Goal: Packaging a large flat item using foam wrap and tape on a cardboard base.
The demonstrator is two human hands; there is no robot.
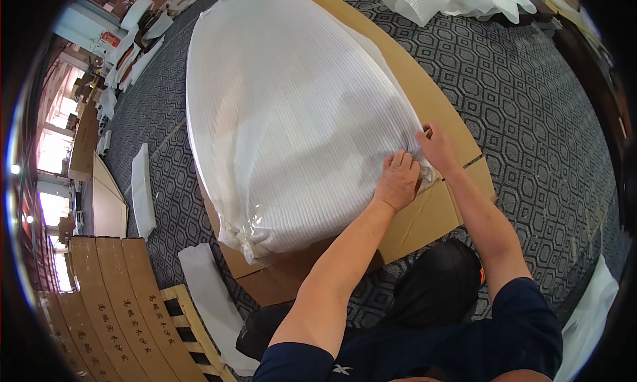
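A large flat piece wrapped in white ribbed foam sheet (292, 116) lies on an opened cardboard sheet (424, 216). At its near right corner, my left hand (398, 179) presses on the wrapping with bent fingers. My right hand (436, 148) is just beyond it, at the right edge, with its fingers closed at the foam's border. What the fingertips pinch is too small to make out, though the wrap bunches between the hands. Gathered clear tape and foam (251, 239) form a crumpled knot at the near left corner.
Upright brown cartons (126, 309) stand at the lower left beside a wooden pallet (192, 329). White foam-wrapped strips (142, 189) lie on the patterned grey carpet (531, 116). Crumpled white foam (458, 0) lies at the far right, and another white sheet (590, 315) at the near right.
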